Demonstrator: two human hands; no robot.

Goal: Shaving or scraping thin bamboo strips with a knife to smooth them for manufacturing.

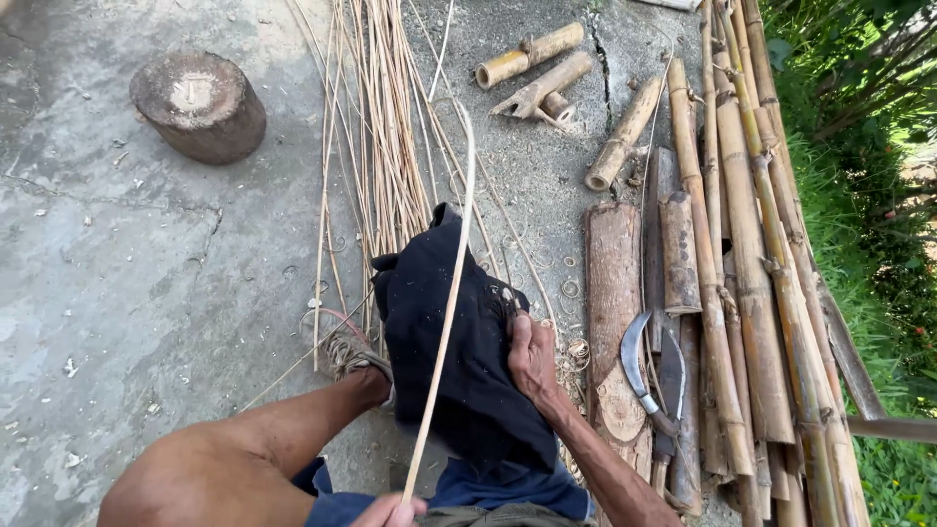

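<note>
A long thin bamboo strip (451, 293) runs from the bottom edge up over a dark cloth (459, 351) draped on my knee. My left hand (388, 509) is closed around the strip's lower end, partly cut off by the frame. My right hand (532, 353) presses on the cloth's right edge with its fingers curled into the fabric. What lies under those fingers is hidden. My bare leg (244, 459) stretches left of the cloth, with a sandalled foot (349, 353).
A bundle of thin strips (386, 127) lies on the concrete ahead. To the right are a curved sickle (636, 366), a flat log (613, 303), long bamboo poles (752, 273) and short bamboo pieces (532, 73). A round wooden block (199, 105) stands far left. Grass borders the right.
</note>
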